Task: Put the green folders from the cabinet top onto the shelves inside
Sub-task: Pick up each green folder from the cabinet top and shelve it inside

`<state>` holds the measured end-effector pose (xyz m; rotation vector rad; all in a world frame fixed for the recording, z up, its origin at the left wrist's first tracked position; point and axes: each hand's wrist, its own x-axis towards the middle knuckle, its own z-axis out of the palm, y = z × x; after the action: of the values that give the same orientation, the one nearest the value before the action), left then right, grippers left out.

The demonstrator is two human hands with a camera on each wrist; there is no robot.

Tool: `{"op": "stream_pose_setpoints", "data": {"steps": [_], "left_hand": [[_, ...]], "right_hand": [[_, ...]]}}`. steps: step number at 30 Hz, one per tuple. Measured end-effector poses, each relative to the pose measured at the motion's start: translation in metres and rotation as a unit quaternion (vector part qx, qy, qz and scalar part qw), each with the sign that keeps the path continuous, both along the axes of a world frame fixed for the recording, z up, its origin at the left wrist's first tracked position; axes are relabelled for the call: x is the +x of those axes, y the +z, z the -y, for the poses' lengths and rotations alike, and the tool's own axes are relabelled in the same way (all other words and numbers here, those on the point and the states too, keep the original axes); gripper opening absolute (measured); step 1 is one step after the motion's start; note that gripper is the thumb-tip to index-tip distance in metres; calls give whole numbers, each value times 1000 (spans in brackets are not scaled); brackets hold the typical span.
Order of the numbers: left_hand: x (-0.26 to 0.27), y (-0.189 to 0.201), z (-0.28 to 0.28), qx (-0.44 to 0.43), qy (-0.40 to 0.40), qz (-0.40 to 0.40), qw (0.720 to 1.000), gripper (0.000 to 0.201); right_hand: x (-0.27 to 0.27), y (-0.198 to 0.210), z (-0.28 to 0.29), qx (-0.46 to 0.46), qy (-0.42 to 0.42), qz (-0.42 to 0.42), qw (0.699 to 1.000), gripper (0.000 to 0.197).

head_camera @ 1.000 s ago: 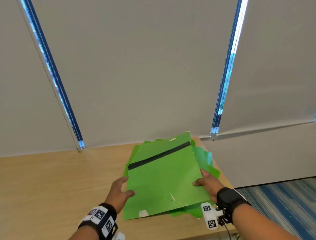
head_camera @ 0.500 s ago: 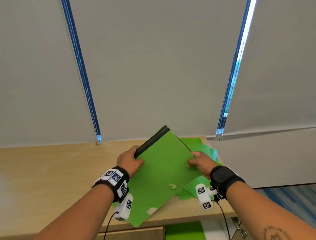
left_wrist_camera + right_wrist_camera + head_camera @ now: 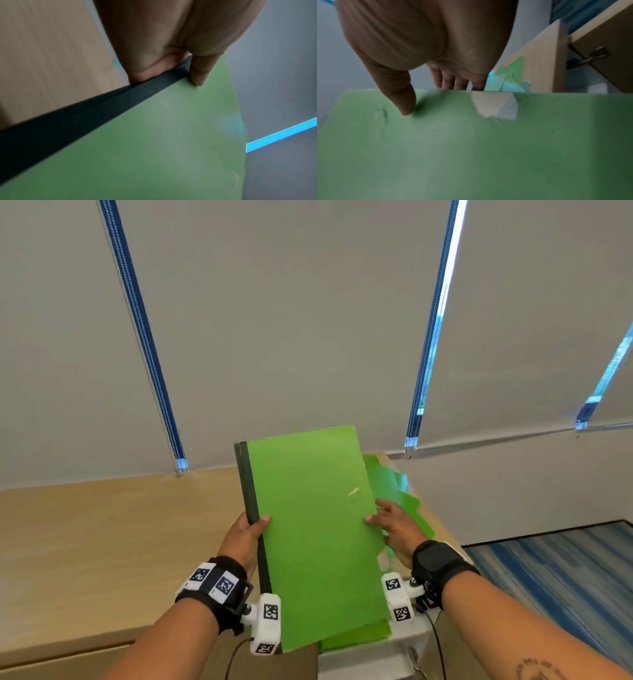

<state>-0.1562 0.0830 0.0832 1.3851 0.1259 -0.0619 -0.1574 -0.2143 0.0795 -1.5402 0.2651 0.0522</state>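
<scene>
My left hand (image 3: 247,534) and right hand (image 3: 394,523) grip the green folder (image 3: 315,529) by its side edges, frame center.

No readable text, labels or numbers; only black-white square marker patterns on wrist bands (image 3: 214,580), undecipherable

Both our hands grip the folder (image 3: 315,529).
Our left hand (image 3: 244,537) pinches its dark spine, thumb on top; our right hand (image 3: 394,527) clasps the opposite edge, forearms level.
</scene>
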Motion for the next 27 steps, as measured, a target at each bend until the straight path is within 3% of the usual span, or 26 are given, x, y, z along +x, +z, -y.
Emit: {"op": "stream_pose_setpoints", "data": {"steps": [3,6,8,12,18,21,27], "left_hand": [[-10,-46,18,67,-22,-44,997,30],[-12,-140,34,165,-95,-114,975,44],[-31,-179,50,191,-163,-173,952,43],[-85,-177,85,253,-197,-226,920,18],[-94,-231,132,247,-216,-269,905,24],[-87,-265,148,294,-223,-252,895,23],[-85,-338,161,309,-244,-298,870,25]], "right_hand": [[-37,-19,10,-26,-7,-18,999,32],[-70,-49,36,-108,-8,-58,992,32],[-90,-71,55,-184,9,-96,978,32],[-127,-122,87,-264,46,-177,947,25],[-140,-219,134,-292,68,-275,913,33],[-131,-272,149,-268,73,-302,912,36],[-129,-339,155,-259,83,-339,901,32]]}}
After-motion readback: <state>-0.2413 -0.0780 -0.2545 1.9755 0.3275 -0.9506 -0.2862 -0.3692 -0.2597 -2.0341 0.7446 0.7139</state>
